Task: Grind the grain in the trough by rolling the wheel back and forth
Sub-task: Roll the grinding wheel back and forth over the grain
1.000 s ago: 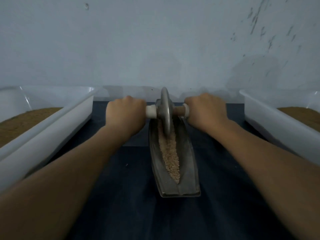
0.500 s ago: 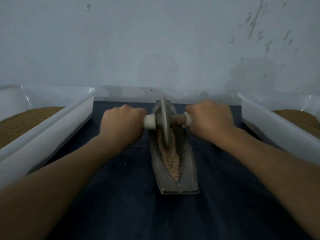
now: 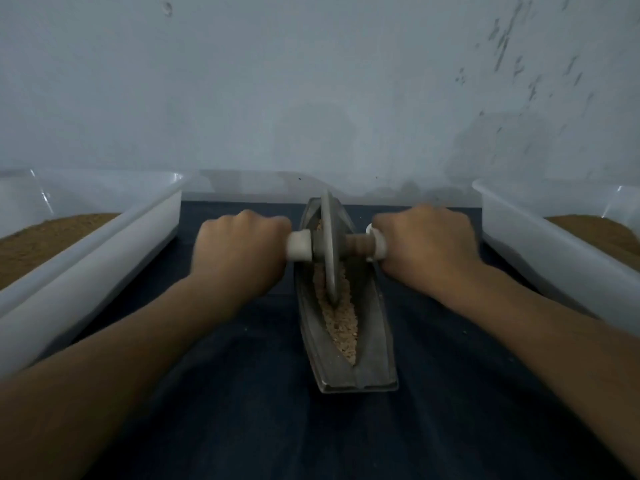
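Head view: a grey metal trough (image 3: 375, 344), boat-shaped, lies lengthwise on a dark blue cloth (image 3: 259, 417), its blunt end towards the person. A strip of pale grain (image 3: 343, 327) fills its middle groove. The metal wheel (image 3: 327, 244) stands upright on edge in the far half of the trough, its rim down in the grain.

The 2 hands grasp the axle on either side. The left hand (image 3: 242, 251) is curled tight round the handle beside a white sleeve (image 3: 299, 245). The right hand (image 3: 426, 247) is wrapped round the other end, past a bare wooden stretch (image 3: 358, 242).

A white plastic tub (image 3: 104, 258) flanks the cloth on the left, and another (image 3: 540, 254) on the right, each holding brown powder (image 3: 45, 244). Both sit well clear of the trough. A stained pale wall (image 3: 311, 81) closes off the back.
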